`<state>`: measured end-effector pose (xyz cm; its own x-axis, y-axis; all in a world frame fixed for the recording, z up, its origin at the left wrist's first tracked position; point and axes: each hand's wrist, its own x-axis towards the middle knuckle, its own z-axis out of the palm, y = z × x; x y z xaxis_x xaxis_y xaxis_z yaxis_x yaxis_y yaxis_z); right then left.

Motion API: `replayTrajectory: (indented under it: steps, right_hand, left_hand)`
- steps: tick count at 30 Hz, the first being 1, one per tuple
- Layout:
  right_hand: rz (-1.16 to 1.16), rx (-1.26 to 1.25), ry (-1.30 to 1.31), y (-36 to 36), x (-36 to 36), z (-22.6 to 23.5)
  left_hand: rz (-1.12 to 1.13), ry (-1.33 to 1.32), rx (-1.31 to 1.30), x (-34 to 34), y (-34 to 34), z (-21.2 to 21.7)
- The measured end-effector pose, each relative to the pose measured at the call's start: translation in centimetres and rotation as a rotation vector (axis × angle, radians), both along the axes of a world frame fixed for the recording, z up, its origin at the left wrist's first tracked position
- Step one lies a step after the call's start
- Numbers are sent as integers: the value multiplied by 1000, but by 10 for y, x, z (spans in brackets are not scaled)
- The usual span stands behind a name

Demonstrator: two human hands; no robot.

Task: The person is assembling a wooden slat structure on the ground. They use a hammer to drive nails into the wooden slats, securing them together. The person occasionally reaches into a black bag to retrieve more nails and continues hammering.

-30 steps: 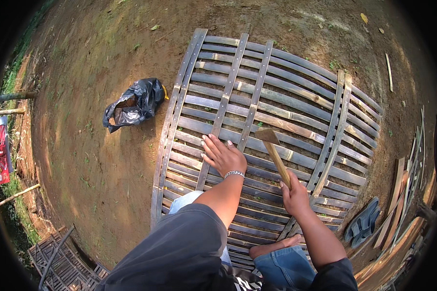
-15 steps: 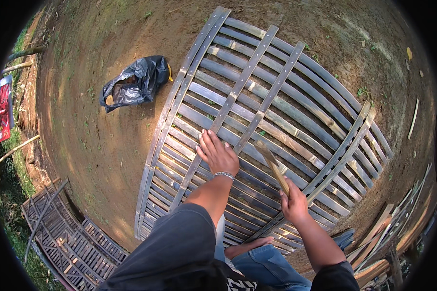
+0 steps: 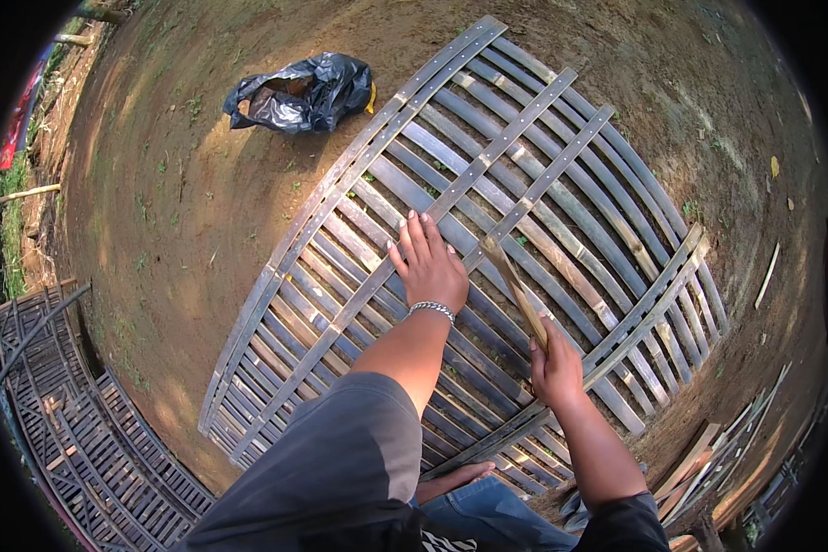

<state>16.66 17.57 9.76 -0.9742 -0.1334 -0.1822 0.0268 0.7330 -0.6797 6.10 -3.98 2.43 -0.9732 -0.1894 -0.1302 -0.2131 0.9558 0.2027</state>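
Observation:
A large panel of grey bamboo slats (image 3: 561, 147) lies flat on the bare earth in front of me. My left hand (image 3: 428, 265) rests palm down on its slats, fingers spread, with a silver bracelet on the wrist. My right hand (image 3: 554, 366) grips the wooden handle of a hammer (image 3: 513, 281). The hammer's head hangs just above a crosswise strip, close to the right of my left hand.
A crumpled black plastic bag (image 3: 302, 92) lies on the dirt beyond the panel's upper left edge. Another slatted bamboo panel (image 3: 74, 432) lies at the lower left. Loose wooden strips (image 3: 727, 460) are piled at the lower right. My bare foot (image 3: 455, 478) rests on the panel's near edge.
The view has swung, so the panel now sits higher and more to the right. The hammer's head has come down toward the slats. My left hand stays pressed on the panel.

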Motion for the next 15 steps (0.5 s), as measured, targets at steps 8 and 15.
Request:
replayTrajectory:
  steps: [8, 15]
  right_hand:
    - [-26, 64, -32, -13, 7, -10]
    - [-44, 21, 18, -7, 0, -5]
  left_hand:
    - [15, 9, 20, 5, -4, -3]
    - [20, 4, 47, 6, -6, -2]
